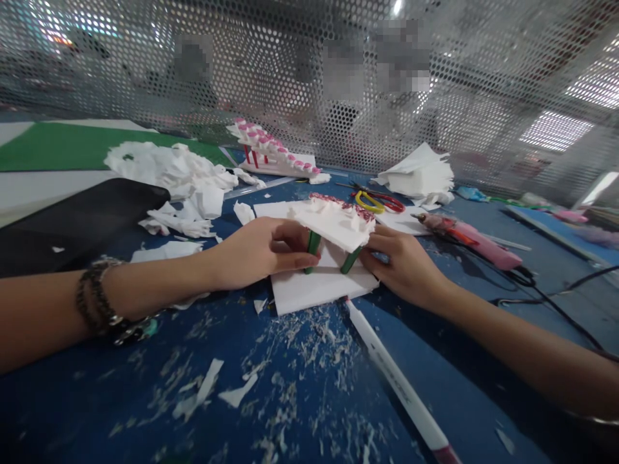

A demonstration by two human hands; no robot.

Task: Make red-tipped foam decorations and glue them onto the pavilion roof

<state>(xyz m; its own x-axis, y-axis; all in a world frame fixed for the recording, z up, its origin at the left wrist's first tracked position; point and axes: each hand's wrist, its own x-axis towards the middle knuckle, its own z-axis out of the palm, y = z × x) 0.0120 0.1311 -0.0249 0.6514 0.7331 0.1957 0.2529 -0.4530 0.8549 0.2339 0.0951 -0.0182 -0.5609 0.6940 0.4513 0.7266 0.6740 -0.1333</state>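
A small white foam model (pixel 333 222) with a dark red, bumpy top edge stands on green posts (pixel 351 259) in the middle of the table. Beneath it lies a white foam board (pixel 309 291). My left hand (pixel 264 251) is closed around the left green post, thumb in front. At the model's right side, my right hand (pixel 401 261) has its fingers bent against the right post; the model partly hides its fingertips. A white marker pen (pixel 394 377) lies just in front of the board, its tip close to the board's edge.
Behind stand a pink-topped foam model (pixel 275 151) and yellow and red scissors (pixel 370 201). A pink glue gun (pixel 476 241) with a black cord lies right. Crumpled white paper (pixel 167 167), a dark phone-like slab (pixel 82 222) and scraps lie left. Perforated metal mesh (pixel 290 77) closes the back.
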